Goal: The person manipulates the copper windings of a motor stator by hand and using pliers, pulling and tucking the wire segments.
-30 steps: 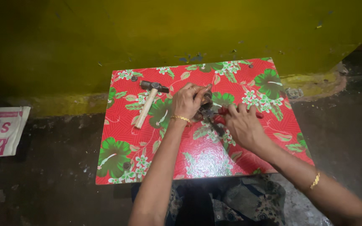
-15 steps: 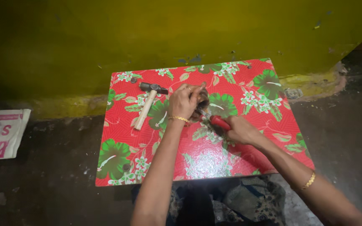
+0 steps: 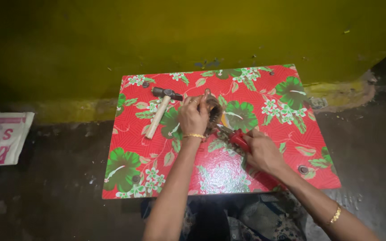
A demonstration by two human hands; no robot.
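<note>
Red-handled pliers [image 3: 234,136] now sit in the right hand [image 3: 262,151], jaws near the brown round piece [image 3: 213,115] that the left hand [image 3: 193,117] still grips mid-desk [image 3: 264,96]; hammer [image 3: 161,111] unmoved.

The counter [image 3: 264,96] stands on the floor [image 3: 59,187] against the wall [image 3: 179,35]. On it, the left hand [image 3: 194,117] holds a round metal part [image 3: 213,115] near the middle. The pliers [image 3: 234,136] lie just right of those fingers, gripped in the right hand [image 3: 262,152], their tip near the part. The hammer [image 3: 161,110] lies left of the left fingers, apart from them. A sack [image 3: 1,138] lies on the floor, far left.
</note>
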